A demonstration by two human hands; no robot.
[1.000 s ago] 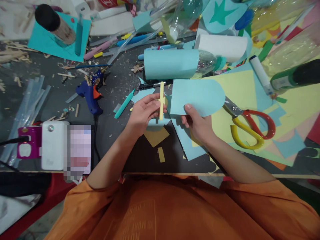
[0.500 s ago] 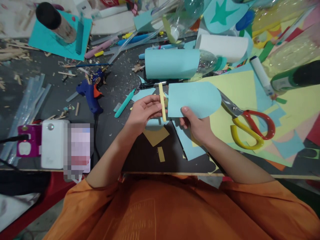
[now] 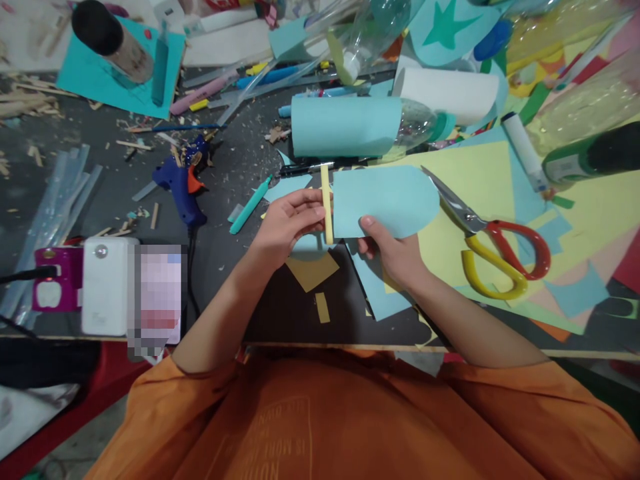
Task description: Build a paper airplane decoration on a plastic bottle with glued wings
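Observation:
My left hand (image 3: 295,223) pinches a narrow pale yellow strip (image 3: 327,205), which stands nearly vertical. Just right of it, my right hand (image 3: 387,247) grips the lower edge of a light blue paper piece (image 3: 387,200) with its thumb on top. That piece has a straight left end and a rounded right end. The strip is close beside the straight end; whether they touch I cannot tell. Scissors (image 3: 470,223) with red and yellow handles lie to the right, blades toward the rounded end. Above the hands rests a bottle wrapped in light blue paper (image 3: 345,127).
A blue glue gun (image 3: 180,190) and a teal marker (image 3: 251,205) lie on the left. A white power bank (image 3: 110,287) sits near the front edge. Yellow paper (image 3: 470,180) is spread on the right. Bottles and pens crowd the back.
The blue paper piece has shifted slightly left and down, and the yellow strip slightly right, so they are closer together. Both hands keep their hold.

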